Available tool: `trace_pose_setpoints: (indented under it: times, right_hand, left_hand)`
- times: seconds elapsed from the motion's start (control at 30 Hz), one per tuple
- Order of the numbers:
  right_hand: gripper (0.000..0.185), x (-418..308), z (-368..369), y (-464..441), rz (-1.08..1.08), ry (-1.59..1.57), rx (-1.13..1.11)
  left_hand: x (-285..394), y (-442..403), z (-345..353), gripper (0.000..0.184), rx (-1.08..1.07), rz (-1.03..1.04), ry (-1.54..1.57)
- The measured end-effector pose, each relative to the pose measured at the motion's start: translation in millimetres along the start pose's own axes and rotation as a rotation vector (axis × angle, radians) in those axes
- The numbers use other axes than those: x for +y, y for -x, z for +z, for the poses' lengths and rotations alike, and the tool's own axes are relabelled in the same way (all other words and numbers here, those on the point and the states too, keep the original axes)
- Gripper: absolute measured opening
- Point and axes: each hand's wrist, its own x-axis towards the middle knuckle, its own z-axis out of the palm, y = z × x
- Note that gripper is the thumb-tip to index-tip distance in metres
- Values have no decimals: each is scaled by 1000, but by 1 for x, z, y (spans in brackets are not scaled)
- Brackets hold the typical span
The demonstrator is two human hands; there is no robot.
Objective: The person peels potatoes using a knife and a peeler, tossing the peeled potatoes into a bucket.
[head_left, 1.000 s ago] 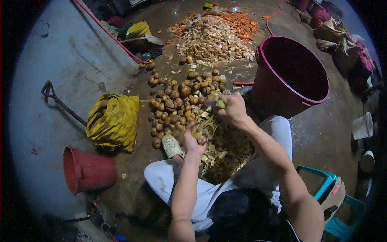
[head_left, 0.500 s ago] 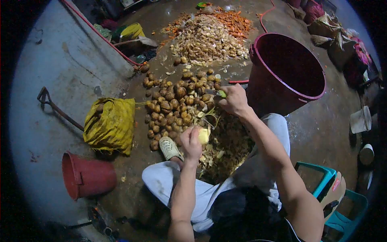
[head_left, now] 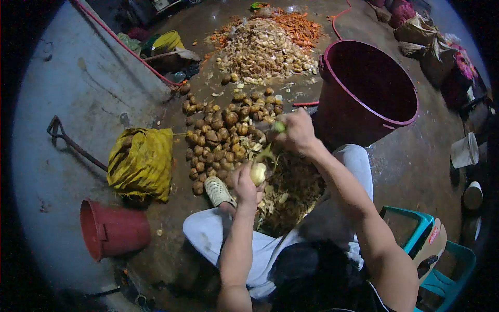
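My left hand (head_left: 245, 183) is wrapped round a pale, peeled root vegetable (head_left: 258, 174), whose light flesh faces up. Up and to the right of it, my right hand (head_left: 299, 131) is closed on a green-handled knife (head_left: 279, 126); its blade is blurred and points left. Beyond my hands lies a heap of brown, round unpeeled vegetables (head_left: 215, 136). Thin peelings hang between the vegetable and the knife. A pile of peelings (head_left: 291, 192) covers the floor between my legs, below my hands.
A large dark red tub (head_left: 345, 99) stands to the right. Farther off is a mound of pale and orange scraps (head_left: 267, 47). On the left are a yellow sack (head_left: 140, 166), a shovel handle (head_left: 78, 145) and a red bucket (head_left: 117, 229). A teal stool (head_left: 442, 283) sits at lower right.
The vegetable in my left hand showed its rough side first and now shows pale flesh. My right hand has shifted slightly, still holding the knife. The whole view has moved a little.
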Motion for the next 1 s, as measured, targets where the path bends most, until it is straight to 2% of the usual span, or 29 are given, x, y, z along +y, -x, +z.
trace_pose_setpoints:
  times: [0.03,0.07,0.1,0.17,0.2,0.23,0.3,0.33,0.37,0.43,0.47,0.5,0.57,0.6,0.63,0.7,0.73,0.77,0.83,0.87,0.93,1.0]
  right_hand:
    - [20,17,10,-5,92,38,16]
    - [21,30,23,-6,220,-81,-21]
    - [21,24,22,-5,219,-83,-14]
    - [20,-3,10,8,-122,-174,116]
    - [24,-17,-4,6,-225,-67,54]
    - [24,-10,-1,4,-223,-67,52]
    - [28,14,6,-5,-78,-60,203]
    - [27,21,8,-8,9,-7,155]
    - [27,24,12,-6,6,-8,161]
    - [26,4,4,2,-185,-241,184]
    - [22,-6,7,6,-238,-291,199]
    - [18,-8,1,7,-324,-83,158]
    - [18,14,13,-2,-292,-260,356]
    - [19,20,7,-3,-116,-80,293]
    - [20,26,2,-3,-38,-125,273]
    - [30,37,10,-4,-20,-145,276]
    - [30,36,12,-2,-20,-148,272]
    - [32,33,15,1,-20,-121,227]
    - [34,26,19,-1,-40,-99,188]
    - [35,28,24,1,-8,-89,150]
    - [29,23,28,3,66,-161,119]
    - [30,18,31,2,42,-105,136]
  left_hand:
    - [3,-2,-4,15,-129,-124,38]
    - [6,1,1,17,-61,-199,52]
    - [6,0,-1,17,-65,-195,47]
    - [-1,0,-9,21,-224,-327,260]
    - [-2,1,-6,24,-53,-391,266]
    - [0,0,-4,24,-52,-393,266]
    - [7,3,-2,26,-236,-415,193]
    - [13,8,5,28,-208,-429,201]
    - [13,8,3,28,-211,-423,199]
    - [12,10,2,28,-234,-489,354]
    - [12,14,7,28,-130,-480,335]
    - [10,9,4,28,-131,-481,336]
    - [1,1,-10,28,-315,-442,285]
    - [9,7,-1,28,-227,-439,231]
    - [16,9,2,28,-233,-431,231]
    - [27,14,2,25,-472,-320,294]
    - [33,16,9,27,-377,-230,383]
    - [26,-2,-4,35,-418,-229,375]
    - [29,-3,3,41,-273,-314,493]
    - [30,-2,9,43,-49,-386,354]
    - [21,-8,-4,39,-121,-423,363]
    - [13,-10,-13,37,-190,-456,383]
